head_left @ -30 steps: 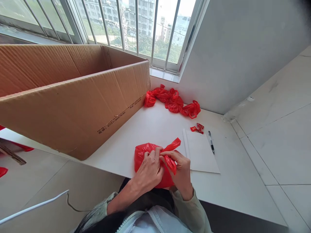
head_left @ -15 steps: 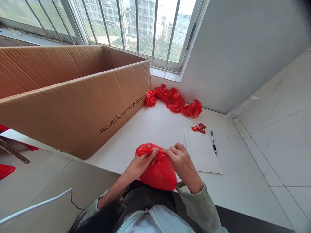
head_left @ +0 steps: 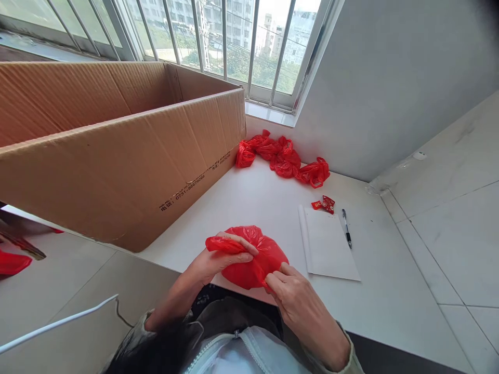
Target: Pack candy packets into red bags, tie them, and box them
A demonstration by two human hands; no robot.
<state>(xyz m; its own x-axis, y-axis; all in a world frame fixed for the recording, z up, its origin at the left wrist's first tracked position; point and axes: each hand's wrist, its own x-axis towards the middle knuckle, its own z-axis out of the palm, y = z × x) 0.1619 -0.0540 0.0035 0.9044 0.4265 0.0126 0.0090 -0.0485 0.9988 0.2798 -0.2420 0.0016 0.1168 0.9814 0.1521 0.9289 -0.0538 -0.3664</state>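
Observation:
A full red plastic bag (head_left: 249,272) rests at the front edge of the white table, its neck gathered and twisted on top. My left hand (head_left: 214,262) is closed round one handle of the bag, thumb and fingers pinching the gathered plastic, with a loop of it over the fingers. My right hand (head_left: 292,291) is closed on the other end of the plastic, at the bag's right side, close to the table edge. What the bag holds is hidden inside.
A large open cardboard box (head_left: 187,150) stands on the table's left. Several knotted red bags (head_left: 286,158) lie by the wall. Right of my hands are white paper (head_left: 331,241), a pen (head_left: 346,228) and small red packets (head_left: 324,204). A barred window (head_left: 234,47) is behind.
The bag has turned on the table. My right hand has moved down towards me with its end of the plastic, while my left hand has shifted left with the other end.

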